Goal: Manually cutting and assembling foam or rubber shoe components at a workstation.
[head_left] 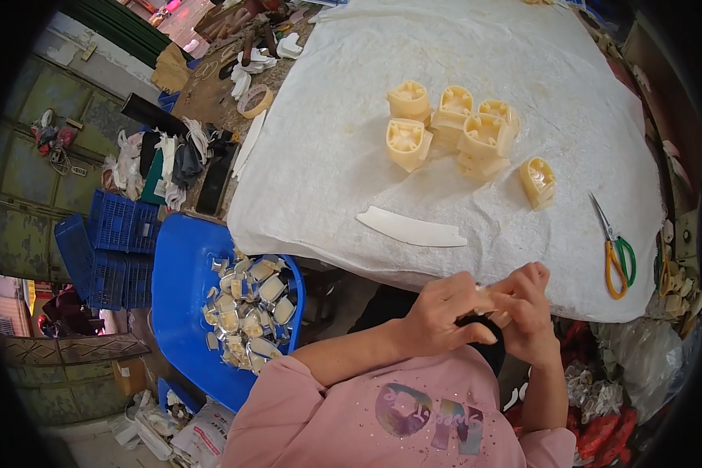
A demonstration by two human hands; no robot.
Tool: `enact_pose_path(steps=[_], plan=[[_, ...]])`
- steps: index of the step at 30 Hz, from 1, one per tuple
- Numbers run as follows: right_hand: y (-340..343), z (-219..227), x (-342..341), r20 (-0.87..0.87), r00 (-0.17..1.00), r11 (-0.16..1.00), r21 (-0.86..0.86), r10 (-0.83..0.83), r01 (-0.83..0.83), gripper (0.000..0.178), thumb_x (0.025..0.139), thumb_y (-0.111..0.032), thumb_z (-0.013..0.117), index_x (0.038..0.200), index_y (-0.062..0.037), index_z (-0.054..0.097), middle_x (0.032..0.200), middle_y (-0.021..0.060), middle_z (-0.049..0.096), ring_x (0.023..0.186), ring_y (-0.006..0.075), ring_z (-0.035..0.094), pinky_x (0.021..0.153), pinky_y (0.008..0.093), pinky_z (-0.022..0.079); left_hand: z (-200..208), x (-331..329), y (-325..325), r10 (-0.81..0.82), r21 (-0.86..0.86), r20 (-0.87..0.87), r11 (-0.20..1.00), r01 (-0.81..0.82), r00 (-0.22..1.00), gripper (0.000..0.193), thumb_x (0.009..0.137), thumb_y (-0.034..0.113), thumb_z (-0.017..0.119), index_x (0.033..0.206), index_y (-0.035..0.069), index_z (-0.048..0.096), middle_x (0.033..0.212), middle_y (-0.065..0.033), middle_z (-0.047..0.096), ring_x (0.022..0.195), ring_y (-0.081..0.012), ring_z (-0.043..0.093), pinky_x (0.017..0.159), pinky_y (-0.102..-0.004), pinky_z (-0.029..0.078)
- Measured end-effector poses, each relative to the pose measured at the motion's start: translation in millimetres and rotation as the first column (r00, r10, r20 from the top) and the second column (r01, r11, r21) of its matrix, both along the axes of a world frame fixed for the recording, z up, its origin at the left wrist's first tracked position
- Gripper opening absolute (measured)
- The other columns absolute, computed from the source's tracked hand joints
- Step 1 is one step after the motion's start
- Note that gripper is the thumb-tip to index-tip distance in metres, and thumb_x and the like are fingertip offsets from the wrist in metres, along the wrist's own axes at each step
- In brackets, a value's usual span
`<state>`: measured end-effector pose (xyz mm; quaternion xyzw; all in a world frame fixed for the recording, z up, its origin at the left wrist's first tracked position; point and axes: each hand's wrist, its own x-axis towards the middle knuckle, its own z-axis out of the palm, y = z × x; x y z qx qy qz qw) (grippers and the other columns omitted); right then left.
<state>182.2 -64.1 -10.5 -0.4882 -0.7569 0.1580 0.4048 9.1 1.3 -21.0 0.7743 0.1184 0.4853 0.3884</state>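
In front of my chest, at the near edge of the cloth-covered table, my left hand (451,313) and my right hand (524,306) meet. Both have bent, closed fingers. A small whitish bit shows between them, too hidden to name. Beyond them on the cloth lies a curved white strip (410,228). Farther back stand stacks of cream-coloured plastic moulded pieces (407,139), hollow and rounded at one end. A single cream piece (538,182) sits apart to their right. Scissors (616,249) with one orange and one green handle lie to the right of my hands.
White cloth (320,156) covers the table. At its left stands a blue tub (187,312) holding many cream and silvery pieces. A tape roll (255,101) rests on a cluttered side bench. Blue crates (121,234) are stacked farther left. Plastic bags (639,351) crowd the lower right.
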Motion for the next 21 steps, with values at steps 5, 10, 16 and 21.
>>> enact_pose_path(steps=[5,10,16,21], plan=[[2,14,-1,0.183,0.982,0.994,0.100,-0.052,0.034,0.039,0.059,-0.008,0.065,0.097,-0.0150,0.064,0.097,0.0047,0.059,0.083,0.0256,0.049,0.077,0.0450,0.030,-1,-7,2,0.196,0.113,-0.037,0.975,-0.191,0.980,0.027,0.063,-0.002,0.079,0.085,0.007,0.066,0.079,-0.0045,0.054,0.069,-0.0227,0.053,0.060,-0.0295,0.043],[13,16,2,0.362,0.928,0.991,0.127,-0.083,0.040,0.031,0.069,-0.019,0.067,0.100,-0.0200,0.064,0.112,0.0057,0.054,0.097,0.0269,0.048,0.085,0.0470,0.031,1,-13,13,0.237,0.185,-0.058,0.957,-0.223,0.970,0.032,0.057,-0.009,0.076,0.081,0.009,0.064,0.079,-0.0040,0.053,0.073,-0.0238,0.053,0.063,-0.0326,0.043],[1,27,0,0.007,0.987,0.987,0.022,-0.160,0.160,0.041,0.079,-0.035,0.070,0.114,-0.0152,0.062,0.126,0.0182,0.046,0.118,0.0345,0.039,0.092,0.0458,0.034,1,-17,19,0.261,0.174,-0.097,0.954,-0.242,0.960,0.030,0.063,-0.009,0.074,0.083,0.010,0.062,0.079,-0.0049,0.048,0.073,-0.0220,0.048,0.064,-0.0309,0.041],[-26,-29,-20,-0.631,0.686,0.926,-0.157,-0.362,0.344,0.046,0.079,-0.020,0.074,0.113,-0.0018,0.049,0.117,0.0170,0.050,0.107,0.0239,0.050,0.084,0.0353,0.042,0,-10,13,0.226,0.107,0.035,0.968,-0.228,0.974,0.030,0.066,-0.009,0.072,0.087,0.009,0.062,0.093,-0.0097,0.049,0.073,-0.0238,0.049,0.069,-0.0355,0.045]])
